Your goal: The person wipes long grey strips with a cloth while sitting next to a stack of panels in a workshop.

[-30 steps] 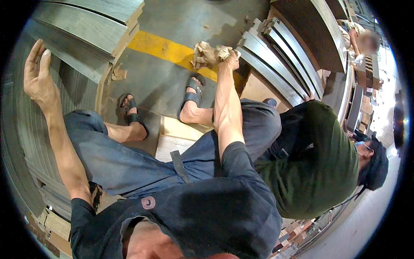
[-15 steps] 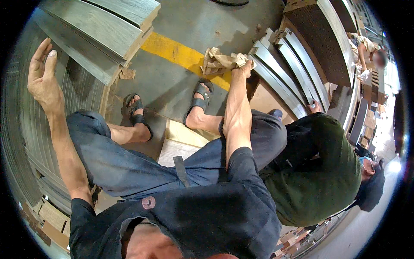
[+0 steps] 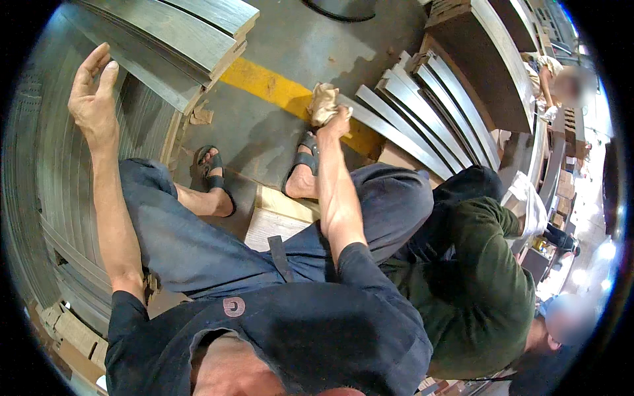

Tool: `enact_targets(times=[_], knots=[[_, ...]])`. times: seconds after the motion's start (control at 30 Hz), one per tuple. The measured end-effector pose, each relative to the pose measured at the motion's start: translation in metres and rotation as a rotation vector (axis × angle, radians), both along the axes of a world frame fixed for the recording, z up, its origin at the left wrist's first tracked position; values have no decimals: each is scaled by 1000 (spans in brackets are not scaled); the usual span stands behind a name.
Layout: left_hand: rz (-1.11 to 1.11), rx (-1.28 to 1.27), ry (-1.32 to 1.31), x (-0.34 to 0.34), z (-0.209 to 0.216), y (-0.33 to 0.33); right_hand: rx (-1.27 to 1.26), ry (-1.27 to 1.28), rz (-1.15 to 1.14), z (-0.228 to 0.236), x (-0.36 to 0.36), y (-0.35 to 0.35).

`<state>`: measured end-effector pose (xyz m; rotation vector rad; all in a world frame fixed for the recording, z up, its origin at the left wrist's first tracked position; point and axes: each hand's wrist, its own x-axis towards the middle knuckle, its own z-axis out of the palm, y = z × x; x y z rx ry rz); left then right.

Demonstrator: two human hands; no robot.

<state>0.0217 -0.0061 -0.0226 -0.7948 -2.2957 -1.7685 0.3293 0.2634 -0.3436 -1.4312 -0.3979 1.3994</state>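
My right hand (image 3: 335,123) is closed round a crumpled tan rag (image 3: 323,104), held above the floor beyond my right foot. A grey plank (image 3: 396,135) lies right beside that hand, the leftmost of several fanned-out planks (image 3: 426,113). My left hand (image 3: 92,96) is raised with its fingers loosely curved and apart, holding nothing. Nearest to it is a stack of grey wood-grain planks (image 3: 158,36) at the left; whether the hand touches any of them, I cannot tell.
A person in a dark green top (image 3: 475,290) crouches close at my right. Behind the fanned planks stands a tall plank stack (image 3: 482,59). A yellow line (image 3: 264,82) crosses the floor. A pale wooden board (image 3: 274,224) lies between my legs. Another person (image 3: 548,76) works farther right.
My right hand has drawn the rag left and slightly nearer. My left hand has shifted right and up. The neighbour's hand has left the planks, and one plank now sticks out further left.
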Motion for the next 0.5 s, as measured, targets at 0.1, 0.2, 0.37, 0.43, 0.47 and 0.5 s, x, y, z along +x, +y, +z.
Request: enact_targets(times=[0.1, 0.2, 0.37, 0.43, 0.47, 0.5], knots=[[5, 15, 21, 14, 9, 7, -68, 161, 53, 13, -20, -45], [-106, -20, 253, 52, 22, 16, -72, 419, 118, 48, -46, -91], [-730, -160, 381, 139, 19, 64, -146, 354, 339, 127, -64, -166], [-886, -295, 395, 167, -11, 83, -226, 408, 465, 158, -56, -195], [-943, -375, 347, 174, -32, 90, -160, 311, 420, 175, -56, -222], [-1019, -518, 374, 181, -48, 97, 407, -334, 760, 111, -52, -238]])
